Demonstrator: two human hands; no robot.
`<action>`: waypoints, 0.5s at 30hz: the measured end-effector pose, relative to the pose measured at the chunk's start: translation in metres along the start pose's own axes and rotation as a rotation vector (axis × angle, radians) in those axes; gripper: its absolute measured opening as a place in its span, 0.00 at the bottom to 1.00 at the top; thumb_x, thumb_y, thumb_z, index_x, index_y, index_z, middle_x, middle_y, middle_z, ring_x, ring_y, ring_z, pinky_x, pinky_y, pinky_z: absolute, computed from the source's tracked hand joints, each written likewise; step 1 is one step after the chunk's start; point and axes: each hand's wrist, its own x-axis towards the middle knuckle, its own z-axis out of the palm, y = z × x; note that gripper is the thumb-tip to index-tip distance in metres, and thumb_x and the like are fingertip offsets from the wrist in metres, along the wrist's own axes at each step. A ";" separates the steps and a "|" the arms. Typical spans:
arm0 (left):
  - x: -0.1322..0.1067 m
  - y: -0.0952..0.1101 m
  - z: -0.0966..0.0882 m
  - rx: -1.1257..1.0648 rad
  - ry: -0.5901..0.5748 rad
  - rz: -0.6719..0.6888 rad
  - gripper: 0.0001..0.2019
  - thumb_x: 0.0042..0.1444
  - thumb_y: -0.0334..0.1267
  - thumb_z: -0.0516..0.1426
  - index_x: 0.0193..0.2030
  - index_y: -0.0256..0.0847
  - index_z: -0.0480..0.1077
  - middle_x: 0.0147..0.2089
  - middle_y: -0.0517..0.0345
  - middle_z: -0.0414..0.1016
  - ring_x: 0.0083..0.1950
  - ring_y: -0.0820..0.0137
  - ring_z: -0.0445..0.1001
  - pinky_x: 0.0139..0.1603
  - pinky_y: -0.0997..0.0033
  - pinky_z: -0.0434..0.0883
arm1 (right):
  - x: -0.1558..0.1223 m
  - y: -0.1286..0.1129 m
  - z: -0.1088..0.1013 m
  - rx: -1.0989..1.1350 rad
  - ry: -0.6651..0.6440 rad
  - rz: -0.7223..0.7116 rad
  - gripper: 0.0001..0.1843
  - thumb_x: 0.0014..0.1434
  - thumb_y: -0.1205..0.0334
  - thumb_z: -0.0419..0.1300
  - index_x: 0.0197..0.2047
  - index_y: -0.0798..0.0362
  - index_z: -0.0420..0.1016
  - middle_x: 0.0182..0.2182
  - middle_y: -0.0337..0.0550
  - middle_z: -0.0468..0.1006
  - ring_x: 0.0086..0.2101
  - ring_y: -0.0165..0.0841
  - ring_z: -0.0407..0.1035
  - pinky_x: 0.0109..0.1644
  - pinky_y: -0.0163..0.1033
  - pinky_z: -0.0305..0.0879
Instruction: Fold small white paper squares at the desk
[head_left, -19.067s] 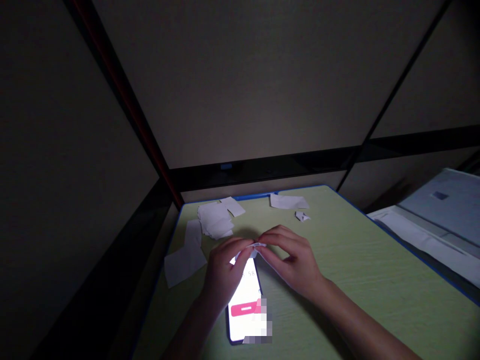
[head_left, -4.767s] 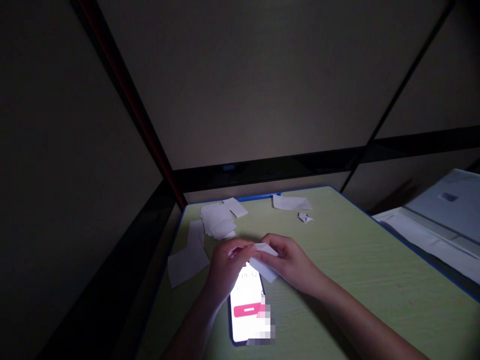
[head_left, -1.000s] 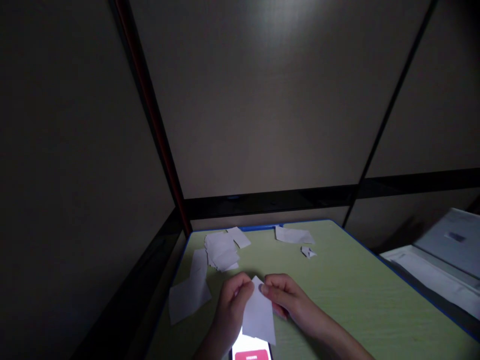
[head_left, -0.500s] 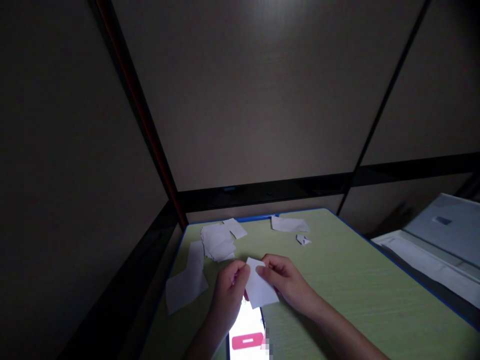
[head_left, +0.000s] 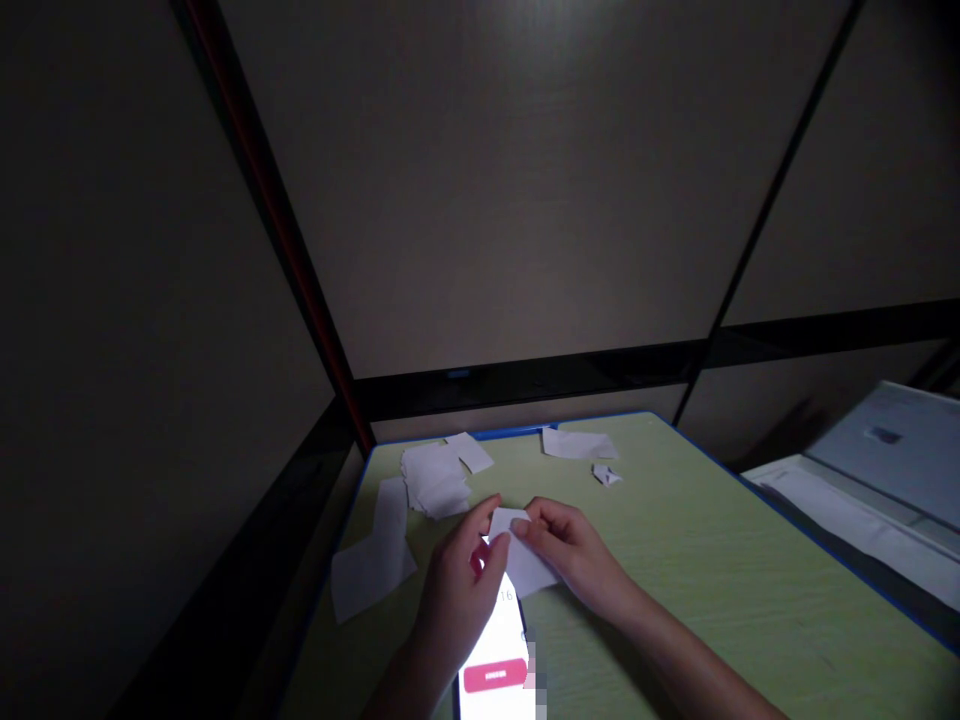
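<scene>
A small piece of white paper [head_left: 531,568] is held between my two hands, above a lit phone [head_left: 491,640] with a red button on its screen. My right hand [head_left: 571,548] pinches the paper's upper right side, thumb on top. My left hand [head_left: 466,572] has its thumb on the paper's left edge and its index finger at the top left corner. The fingers behind the paper are hidden. Beyond my left hand lies a stack of white paper pieces [head_left: 435,482].
Larger paper sheets [head_left: 371,575] lie on the green table [head_left: 690,560] at the left. A paper strip [head_left: 577,444] and a small folded paper [head_left: 606,475] are at the back right. A silver laptop [head_left: 896,450] and a white box stand past the right edge. A panelled wall rises behind.
My left thumb and index finger have spread apart along the paper's left edge, the thumb coming over its front. The paper has tilted and more of the phone screen shows.
</scene>
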 end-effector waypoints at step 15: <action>0.005 0.002 -0.005 -0.037 0.012 0.009 0.16 0.57 0.41 0.51 0.48 0.37 0.71 0.42 0.49 0.76 0.41 0.65 0.73 0.39 0.72 0.69 | -0.004 -0.004 0.003 0.079 -0.107 -0.003 0.15 0.53 0.52 0.59 0.34 0.57 0.66 0.22 0.34 0.66 0.22 0.25 0.61 0.23 0.30 0.55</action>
